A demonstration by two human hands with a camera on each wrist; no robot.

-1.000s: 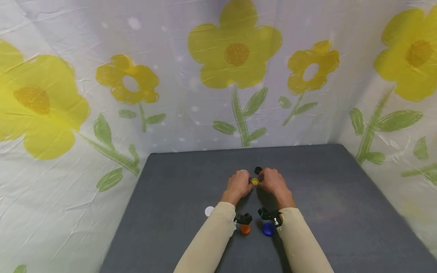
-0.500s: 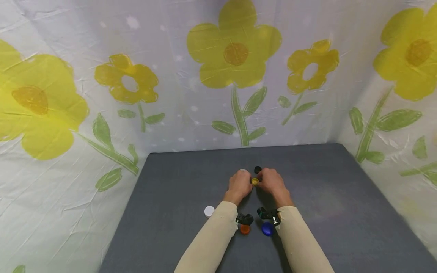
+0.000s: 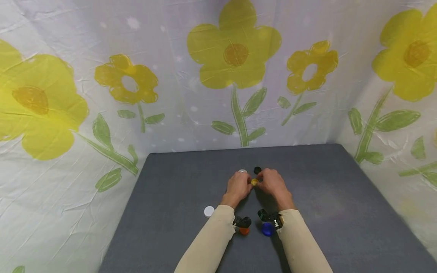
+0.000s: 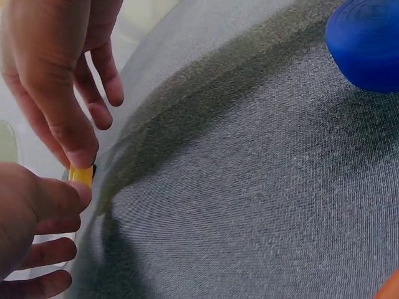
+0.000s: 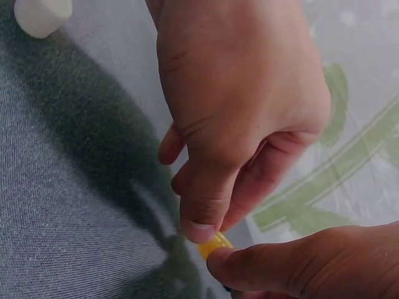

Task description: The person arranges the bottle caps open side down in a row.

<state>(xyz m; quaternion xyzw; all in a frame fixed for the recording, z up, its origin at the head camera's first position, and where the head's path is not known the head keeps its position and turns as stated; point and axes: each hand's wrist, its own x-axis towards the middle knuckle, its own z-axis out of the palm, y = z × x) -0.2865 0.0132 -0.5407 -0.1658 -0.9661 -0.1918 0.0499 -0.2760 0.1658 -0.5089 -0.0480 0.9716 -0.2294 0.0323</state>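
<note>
A small yellow bottle cap [image 3: 254, 182] is held between the two hands above the far part of the table. My left hand [image 3: 239, 185] pinches its left side; in the left wrist view the left thumb [image 4: 65, 196] lies against the yellow cap [image 4: 81, 177]. From the other side, my right hand [image 3: 273, 182] pinches it with thumb and fingertips. The right wrist view shows both thumbs meeting at the cap [image 5: 211, 245], with most of it covered. A black cap [image 3: 257, 170] lies just beyond the hands, and a white cap [image 3: 242, 171] is partly hidden behind the left hand.
Closer on the dark grey table [image 3: 170, 212] lie a white cap [image 3: 209, 211] beside the left forearm, an orange cap [image 3: 244, 231] partly under the left wrist camera, and a blue cap [image 3: 268, 229] by the right wrist. A flowered sheet [image 3: 191, 125] hangs behind the table.
The left hand and wrist shift very slightly toward the near side; a little more of the far white cap shows and less of the orange one. The yellow cap stays pinched between both hands.
</note>
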